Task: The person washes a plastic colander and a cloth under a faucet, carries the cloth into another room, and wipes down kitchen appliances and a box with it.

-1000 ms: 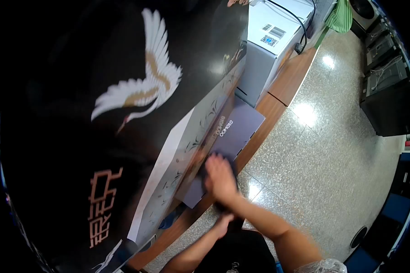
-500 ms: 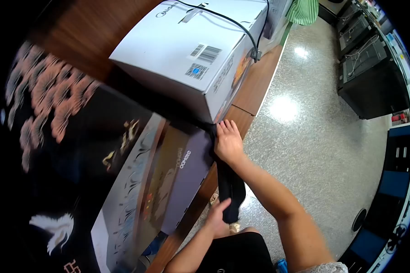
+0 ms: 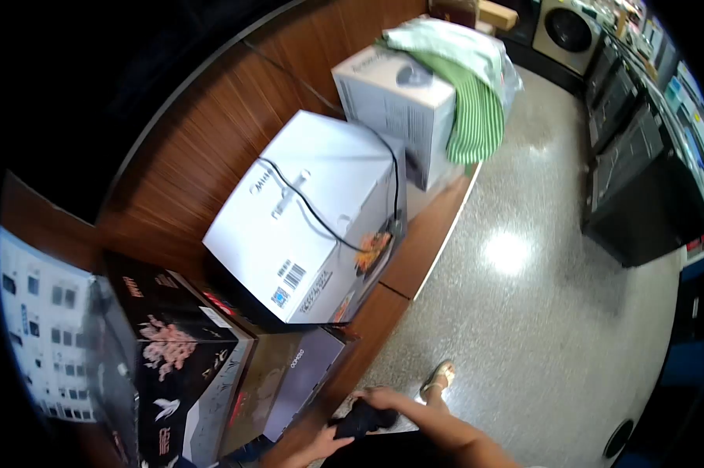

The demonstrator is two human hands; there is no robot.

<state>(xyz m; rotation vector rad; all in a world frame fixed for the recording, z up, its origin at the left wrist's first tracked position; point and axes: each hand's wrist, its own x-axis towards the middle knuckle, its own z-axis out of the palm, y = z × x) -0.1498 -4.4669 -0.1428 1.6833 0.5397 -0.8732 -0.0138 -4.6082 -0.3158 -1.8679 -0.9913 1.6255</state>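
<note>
Low in the view, a bunched black cloth (image 3: 360,420) hangs between my two hands. My left hand (image 3: 328,444) is closed on its lower left end. My right hand (image 3: 379,398) grips its upper right part, fingers curled over it. Left of the hands, a purple box (image 3: 297,382) stands on the wooden shelf beside a black box with a crane print (image 3: 165,405). Behind them sits a large white box (image 3: 289,226) with a black cable (image 3: 313,209) lying across its top.
A white box (image 3: 399,101) with a green striped cloth (image 3: 477,117) over it stands farther back. Along the right are black appliances (image 3: 641,187); a washing machine (image 3: 568,31) is at the back. My sandalled foot (image 3: 441,378) is on the speckled floor (image 3: 524,335).
The view has drawn back and shows more of the shelf. My right hand has left the white box's corner, and the black cloth is now bunched low between both hands.
</note>
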